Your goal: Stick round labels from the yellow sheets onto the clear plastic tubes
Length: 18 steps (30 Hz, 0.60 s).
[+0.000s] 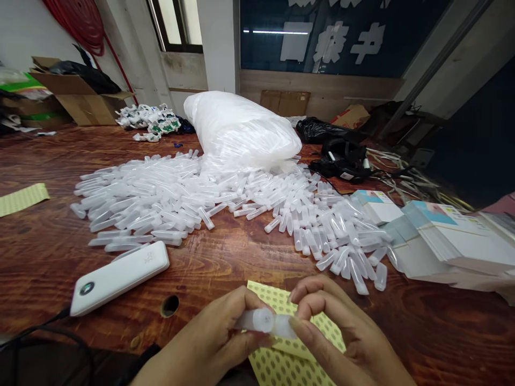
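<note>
My left hand (229,327) is closed, pinching a small translucent white plastic tube (245,320) by its body, with the round capped end (263,320) facing right. Against that end lies another whitish translucent piece (284,325); whether it is a second tube or part of the first I cannot tell. My right hand (333,327) has its thumb and fingertips closed on this piece. Under both hands is a yellow sheet of small oval stickers (289,364), partly hidden by them. Beyond them many similar tubes (153,187) lie in a loose heap, some close to my right hand.
A large white plastic bag (241,128) stands behind the heap. On the left are a white power bank (120,279) with a cable, a hole (169,305) in the table and another yellow strip (24,199). Stacks of printed cards (462,236) are at right, near black straps (341,158).
</note>
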Each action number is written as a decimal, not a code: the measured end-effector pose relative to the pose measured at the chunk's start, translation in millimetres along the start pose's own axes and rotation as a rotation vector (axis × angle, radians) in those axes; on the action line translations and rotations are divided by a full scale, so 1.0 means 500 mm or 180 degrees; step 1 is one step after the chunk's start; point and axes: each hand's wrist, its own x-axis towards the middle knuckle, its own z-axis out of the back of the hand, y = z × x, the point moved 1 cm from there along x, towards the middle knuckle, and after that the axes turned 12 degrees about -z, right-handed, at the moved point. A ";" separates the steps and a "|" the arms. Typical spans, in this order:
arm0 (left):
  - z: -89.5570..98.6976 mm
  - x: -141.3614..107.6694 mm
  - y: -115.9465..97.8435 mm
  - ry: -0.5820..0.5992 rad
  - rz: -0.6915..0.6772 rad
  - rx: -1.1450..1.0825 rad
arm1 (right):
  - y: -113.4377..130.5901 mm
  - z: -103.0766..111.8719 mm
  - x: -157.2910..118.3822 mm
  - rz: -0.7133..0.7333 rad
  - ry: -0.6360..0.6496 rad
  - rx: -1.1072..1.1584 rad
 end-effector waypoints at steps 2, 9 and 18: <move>0.000 0.000 0.000 -0.0038 -0.0017 -0.0030 | 0.003 0.001 0.000 0.0035 -0.0039 -0.0038; -0.003 -0.005 0.003 -0.0052 0.0009 -0.0107 | 0.006 0.002 -0.002 -0.0064 -0.0041 -0.0103; -0.007 -0.013 0.010 -0.0057 -0.0141 0.0117 | -0.016 -0.014 -0.014 -0.0214 -0.0187 0.0226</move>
